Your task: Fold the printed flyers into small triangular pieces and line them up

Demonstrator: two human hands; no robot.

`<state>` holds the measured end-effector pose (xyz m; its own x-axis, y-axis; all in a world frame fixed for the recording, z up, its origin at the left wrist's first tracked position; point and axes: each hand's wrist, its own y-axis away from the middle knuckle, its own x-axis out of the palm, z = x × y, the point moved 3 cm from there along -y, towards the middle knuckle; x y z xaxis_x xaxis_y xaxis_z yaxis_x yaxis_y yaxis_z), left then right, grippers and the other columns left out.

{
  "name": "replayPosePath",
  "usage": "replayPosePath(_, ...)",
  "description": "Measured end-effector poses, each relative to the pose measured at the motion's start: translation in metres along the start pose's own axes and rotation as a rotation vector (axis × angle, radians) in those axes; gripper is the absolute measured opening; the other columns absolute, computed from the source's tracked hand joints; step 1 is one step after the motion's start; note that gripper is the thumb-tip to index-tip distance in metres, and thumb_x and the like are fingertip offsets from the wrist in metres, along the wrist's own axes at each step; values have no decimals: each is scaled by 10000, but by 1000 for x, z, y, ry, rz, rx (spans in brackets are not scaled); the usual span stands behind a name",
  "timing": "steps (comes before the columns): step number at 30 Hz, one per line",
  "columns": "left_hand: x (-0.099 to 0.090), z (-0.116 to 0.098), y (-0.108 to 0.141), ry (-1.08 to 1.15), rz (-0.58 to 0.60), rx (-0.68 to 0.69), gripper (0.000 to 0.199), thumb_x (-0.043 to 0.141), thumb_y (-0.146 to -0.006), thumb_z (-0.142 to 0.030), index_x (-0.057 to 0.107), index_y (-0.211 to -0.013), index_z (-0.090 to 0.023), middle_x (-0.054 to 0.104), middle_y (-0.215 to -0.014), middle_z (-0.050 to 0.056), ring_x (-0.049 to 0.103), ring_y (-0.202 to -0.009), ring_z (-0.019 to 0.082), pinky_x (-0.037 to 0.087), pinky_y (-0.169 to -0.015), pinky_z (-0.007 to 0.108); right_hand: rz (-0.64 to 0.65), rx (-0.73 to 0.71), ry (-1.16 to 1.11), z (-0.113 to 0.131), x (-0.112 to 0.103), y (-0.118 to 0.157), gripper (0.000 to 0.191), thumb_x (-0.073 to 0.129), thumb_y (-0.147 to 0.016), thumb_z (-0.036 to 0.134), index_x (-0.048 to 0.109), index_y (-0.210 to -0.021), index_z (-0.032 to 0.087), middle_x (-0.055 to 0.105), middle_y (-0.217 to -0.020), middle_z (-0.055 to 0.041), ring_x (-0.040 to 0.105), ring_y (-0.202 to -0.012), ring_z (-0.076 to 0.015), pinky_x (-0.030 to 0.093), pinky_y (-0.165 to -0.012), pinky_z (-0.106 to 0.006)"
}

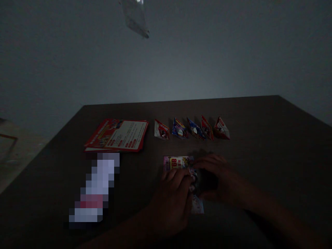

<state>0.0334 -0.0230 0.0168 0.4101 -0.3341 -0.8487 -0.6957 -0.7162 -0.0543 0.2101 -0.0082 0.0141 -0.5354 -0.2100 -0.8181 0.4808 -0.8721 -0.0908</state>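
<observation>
A printed leaflet (178,161), colourful with large red digits, lies partly folded on the dark table. My left hand (173,193) rests over it, fingers closed together and pressing it down. At its right side my right hand (225,178) curves round the edge, fingertips at the upper corner and thumb lower down, with a dark gap between them. Part of the leaflet is hidden under my hands; a pale end shows below them. Beyond it, several folded paper pieces stand in a row, among them a red and white one (162,130) and a blue one (179,129).
A stack of red and white printed sheets (127,135) lies on the left of the table (145,214). Nearer me is a long pixelated object (100,186). A pale wall (207,52) rises behind the table, with a clear plastic-looking piece (135,19) high on it. The scene is dim.
</observation>
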Motion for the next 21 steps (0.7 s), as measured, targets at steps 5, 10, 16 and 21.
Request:
replayPosePath(5,0,0,-1,9,8,-10,295,451,-861,-169,498,-1151,-196,519,-1217,72,457,-1089,245,338,-966,440,32,6,22,1,0,2,673,833,-540,299,557,-1154,279,586,-1170,-47,486,-1074,-283,363,-920,-428)
replayPosePath(10,-1,-1,-3,18,12,-23,302,463,-861,-190,498,-1160,-201,517,-1229,65,454,-1097,243,330,-979,435,65,22,34,4,0,2,800,855,-474,361,535,-1203,280,556,-1220,-58,462,-1104,-303,361,-935,-438)
replayPosePath(16,0,0,-1,45,27,-10,480,617,-755,-313,476,-1196,-185,494,-1262,94,428,-1138,276,294,-1014,466,90,26,38,7,0,5,962,847,-443,472,459,-1301,273,506,-1288,-87,413,-1167,-336,324,-983,-478)
replayPosePath(21,1,1,2,55,37,-1,656,693,-670,-454,465,-1225,-190,482,-1277,105,418,-1147,302,290,-1010,483,107,3,0,3,0,8,1010,813,-461,560,413,-1344,276,479,-1310,-97,402,-1178,-347,307,-993,-490)
